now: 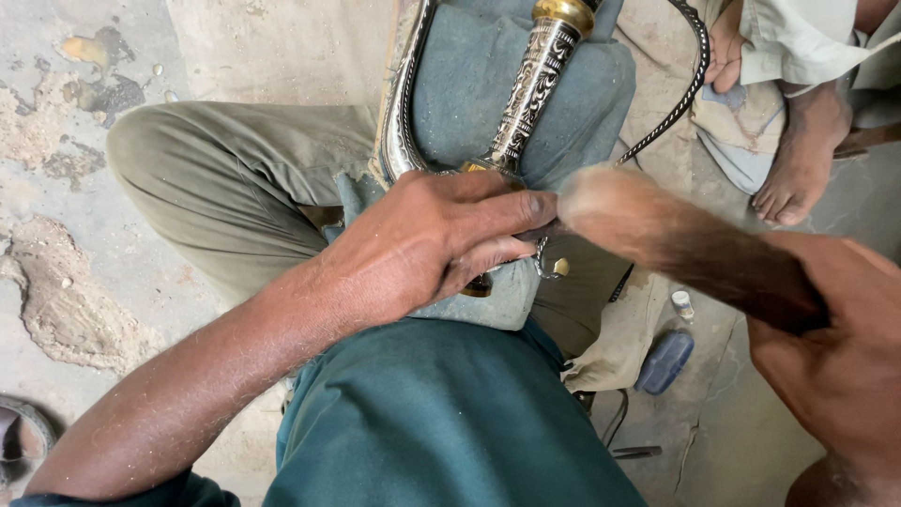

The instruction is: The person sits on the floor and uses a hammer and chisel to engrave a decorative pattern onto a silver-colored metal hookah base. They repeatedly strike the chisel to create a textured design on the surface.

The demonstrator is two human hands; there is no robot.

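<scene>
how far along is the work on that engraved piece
Done: the silver sheath already carries full engraving and a gold collar, and lies on a grey pad on the lap. In hand: the left hand presses its lower end down while the right hand holds a worn wooden mallet, its head blurred. Left: cannot tell; the spot under the fingers is hidden.

Small blue bottle (white cap) lies on the floor.

sheath: glossy embossed metal | pad: matt cloth | floor: rough concrete
</scene>
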